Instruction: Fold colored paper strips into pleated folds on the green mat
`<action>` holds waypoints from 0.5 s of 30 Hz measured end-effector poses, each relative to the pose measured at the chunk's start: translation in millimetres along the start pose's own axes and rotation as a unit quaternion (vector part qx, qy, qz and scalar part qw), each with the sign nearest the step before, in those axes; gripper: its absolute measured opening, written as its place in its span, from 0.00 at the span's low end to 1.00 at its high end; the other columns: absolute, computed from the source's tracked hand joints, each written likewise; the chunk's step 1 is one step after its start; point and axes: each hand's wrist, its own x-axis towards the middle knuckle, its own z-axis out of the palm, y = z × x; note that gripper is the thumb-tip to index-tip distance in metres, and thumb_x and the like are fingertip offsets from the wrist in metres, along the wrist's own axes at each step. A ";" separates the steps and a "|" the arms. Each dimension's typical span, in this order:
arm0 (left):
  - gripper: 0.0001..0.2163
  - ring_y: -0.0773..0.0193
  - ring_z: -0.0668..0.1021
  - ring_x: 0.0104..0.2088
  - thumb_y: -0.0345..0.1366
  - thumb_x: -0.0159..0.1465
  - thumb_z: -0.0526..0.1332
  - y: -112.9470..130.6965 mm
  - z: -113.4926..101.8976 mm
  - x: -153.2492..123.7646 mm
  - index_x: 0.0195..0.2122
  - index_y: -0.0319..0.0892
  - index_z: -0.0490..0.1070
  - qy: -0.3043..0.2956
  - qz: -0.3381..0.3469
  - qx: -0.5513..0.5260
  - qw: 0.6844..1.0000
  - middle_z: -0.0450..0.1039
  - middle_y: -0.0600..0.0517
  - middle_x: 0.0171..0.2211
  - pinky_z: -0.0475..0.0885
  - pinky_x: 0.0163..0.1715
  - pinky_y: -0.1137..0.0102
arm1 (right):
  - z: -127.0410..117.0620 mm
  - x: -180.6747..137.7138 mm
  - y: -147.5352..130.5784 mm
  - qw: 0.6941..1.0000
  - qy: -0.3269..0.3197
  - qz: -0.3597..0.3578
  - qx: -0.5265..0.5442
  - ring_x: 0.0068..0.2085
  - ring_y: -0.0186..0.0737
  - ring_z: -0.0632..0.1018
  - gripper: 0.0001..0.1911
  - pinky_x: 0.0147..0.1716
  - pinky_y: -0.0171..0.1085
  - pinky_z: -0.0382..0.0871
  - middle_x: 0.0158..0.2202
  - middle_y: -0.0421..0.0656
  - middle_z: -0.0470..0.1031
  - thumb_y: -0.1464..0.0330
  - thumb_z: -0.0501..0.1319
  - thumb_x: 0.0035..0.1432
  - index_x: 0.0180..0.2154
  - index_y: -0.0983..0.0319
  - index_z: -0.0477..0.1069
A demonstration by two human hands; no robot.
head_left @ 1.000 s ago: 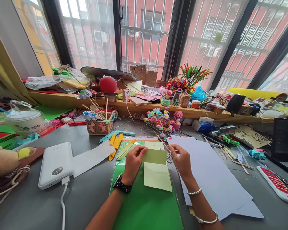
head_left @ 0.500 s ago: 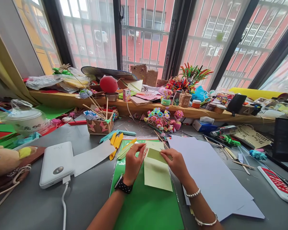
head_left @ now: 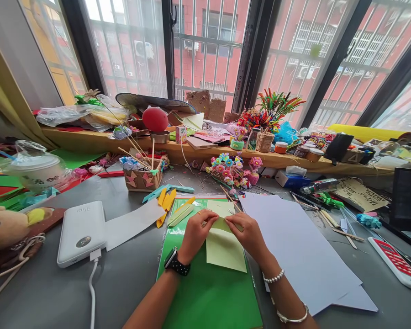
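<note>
A pale yellow-green sheet of paper (head_left: 226,252) lies over the green folder (head_left: 208,299), its upper part lifted and bent. My left hand (head_left: 200,228), with a watch at its wrist, pinches the sheet's raised edge on the left. Opposite it, my right hand (head_left: 245,230) grips the same edge between thumb and fingertips. A thin pointed thing shows by the right fingertips, too small to name. Behind the hands lies another pale green paper (head_left: 219,208). Folded pale green strips (head_left: 181,214) rest left of it, on the folder's far end.
White paper sheets (head_left: 294,256) spread to the right of the folder. Leftward are yellow folded strips (head_left: 166,208), a white paper strip (head_left: 137,224) and a white power bank (head_left: 81,234) with a cable. Craft flowers (head_left: 228,170) and a decorated box (head_left: 143,179) stand behind.
Both hands have drawn closer together along the paper's top edge. The flap's darker face and a red-patterned strip by my left fingers no longer show.
</note>
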 end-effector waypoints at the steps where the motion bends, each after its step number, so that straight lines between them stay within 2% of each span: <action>1: 0.06 0.63 0.74 0.34 0.34 0.56 0.55 0.4 0.1 -0.1 0.29 0.43 0.72 0.002 0.004 0.007 1.000 0.74 0.51 0.29 0.68 0.36 0.69 | 0.2 -0.1 0.0 1.000 0.004 0.006 -0.003 0.33 0.40 0.74 0.11 0.33 0.37 0.66 0.30 0.43 0.76 0.68 0.53 0.55 0.32 0.59 0.73; 10: 0.08 0.64 0.74 0.31 0.36 0.57 0.54 -1.5 -2.4 0.2 0.29 0.42 0.71 0.036 -0.034 -0.001 0.999 0.74 0.50 0.29 0.69 0.31 0.71 | -7.7 -1.4 12.7 0.977 0.154 0.147 -0.015 0.33 0.42 0.75 0.14 0.33 0.39 0.66 0.33 0.46 0.76 0.65 0.50 0.55 0.33 0.62 0.73; 13: 0.08 0.64 0.74 0.31 0.37 0.57 0.54 -0.8 -3.5 0.2 0.30 0.42 0.71 0.033 -0.041 -0.017 0.998 0.74 0.50 0.29 0.70 0.32 0.71 | -8.8 -0.3 14.1 0.972 0.198 0.129 -0.005 0.35 0.42 0.74 0.15 0.35 0.40 0.66 0.34 0.47 0.75 0.64 0.49 0.56 0.35 0.63 0.71; 15: 0.08 0.64 0.74 0.33 0.36 0.57 0.54 0.6 -3.3 0.0 0.30 0.42 0.71 0.019 -0.029 -0.017 0.999 0.74 0.51 0.30 0.69 0.33 0.71 | -7.1 0.6 10.8 0.984 0.162 0.069 0.007 0.38 0.43 0.73 0.12 0.38 0.40 0.65 0.35 0.47 0.75 0.64 0.52 0.55 0.36 0.62 0.71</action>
